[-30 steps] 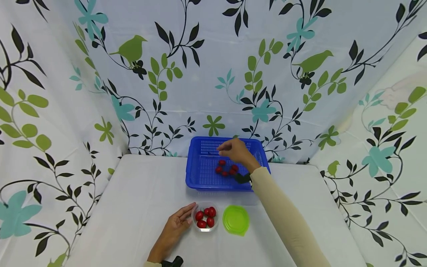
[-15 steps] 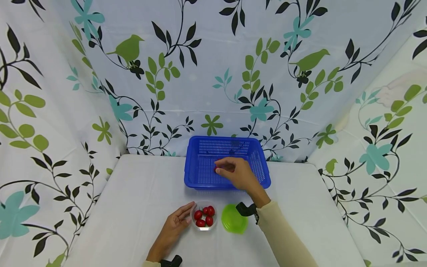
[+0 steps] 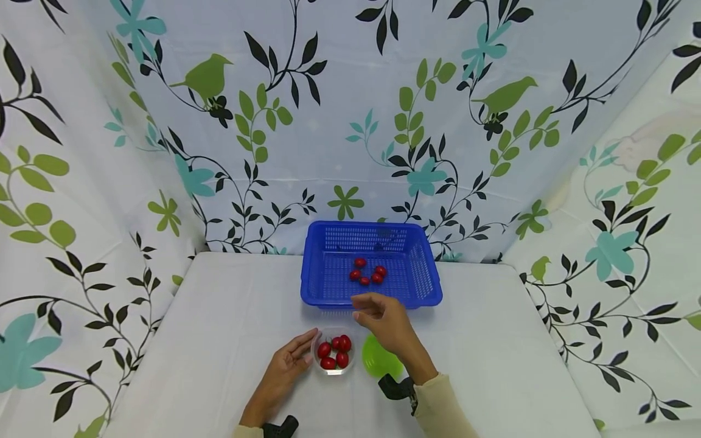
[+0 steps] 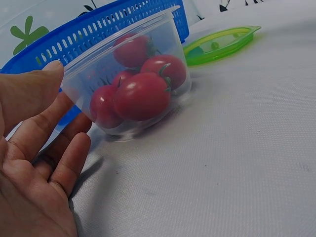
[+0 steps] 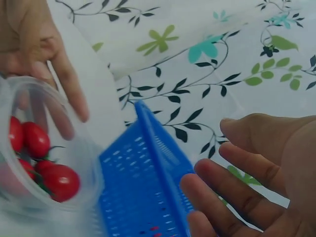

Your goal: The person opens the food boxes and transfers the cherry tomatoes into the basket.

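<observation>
A clear plastic container [image 3: 335, 370] holding several red tomatoes [image 4: 142, 96] stands on the white table. At its left side, my left hand [image 3: 287, 368] touches the wall with extended fingers, the thumb near the rim in the left wrist view. My right hand [image 3: 387, 322] is above the table between the blue basket [image 3: 312, 292] and the container. Its fingers are loosely bent and apart, and the right wrist view shows nothing in them. More red tomatoes [image 3: 377, 278] lie in the blue basket. A green lid [image 3: 378, 359] lies right of the container, partly hidden by the right hand and wrist.
The white tabletop [image 3: 235, 316] extends to both sides of the basket and container. A patterned curtain [image 3: 306, 140] hangs behind the basket and along both sides. Black wrist devices [image 3: 282, 427] sit on both wrists.
My right hand has come from above the basket's far part back toward me, uncovering the tomatoes in it and now covering part of the lid. My left hand has stayed at the container.
</observation>
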Demonstrator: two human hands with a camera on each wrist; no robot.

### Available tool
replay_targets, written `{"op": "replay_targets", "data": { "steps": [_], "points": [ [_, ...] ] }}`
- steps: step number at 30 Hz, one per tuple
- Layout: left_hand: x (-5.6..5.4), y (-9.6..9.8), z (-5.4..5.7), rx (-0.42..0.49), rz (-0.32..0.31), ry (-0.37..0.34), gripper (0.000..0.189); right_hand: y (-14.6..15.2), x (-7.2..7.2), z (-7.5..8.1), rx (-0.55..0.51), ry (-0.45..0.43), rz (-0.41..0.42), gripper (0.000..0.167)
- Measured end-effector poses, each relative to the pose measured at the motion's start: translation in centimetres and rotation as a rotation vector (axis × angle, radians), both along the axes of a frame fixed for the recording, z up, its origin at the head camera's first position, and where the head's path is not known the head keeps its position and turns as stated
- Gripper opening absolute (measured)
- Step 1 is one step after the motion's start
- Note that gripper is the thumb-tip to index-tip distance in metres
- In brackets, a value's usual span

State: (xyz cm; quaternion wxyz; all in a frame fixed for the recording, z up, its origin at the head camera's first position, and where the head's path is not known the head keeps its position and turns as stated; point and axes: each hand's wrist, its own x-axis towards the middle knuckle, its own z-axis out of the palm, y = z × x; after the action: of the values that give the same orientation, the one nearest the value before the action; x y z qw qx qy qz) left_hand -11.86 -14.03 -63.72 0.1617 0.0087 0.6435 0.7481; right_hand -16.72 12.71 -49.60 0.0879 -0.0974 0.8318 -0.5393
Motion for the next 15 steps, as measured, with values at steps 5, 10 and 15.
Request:
{"op": "replay_targets", "data": {
  "steps": [5,10,15],
  "points": [
    [0.0,-0.1,0.0,0.005,0.0,-0.006,0.058,-0.5,0.7,-2.0,-0.007,-0.01,-0.007,0.03],
    [0.0,-0.1,-0.1,0.007,-0.008,0.024,0.058,-1.2,1.4,-3.2,0.033,-0.007,-0.007,0.031],
    [0.0,-0.1,-0.3,0.008,-0.021,0.055,0.059,-1.9,2.1,-4.0,0.047,-0.001,0.012,0.033]
  ]
}}
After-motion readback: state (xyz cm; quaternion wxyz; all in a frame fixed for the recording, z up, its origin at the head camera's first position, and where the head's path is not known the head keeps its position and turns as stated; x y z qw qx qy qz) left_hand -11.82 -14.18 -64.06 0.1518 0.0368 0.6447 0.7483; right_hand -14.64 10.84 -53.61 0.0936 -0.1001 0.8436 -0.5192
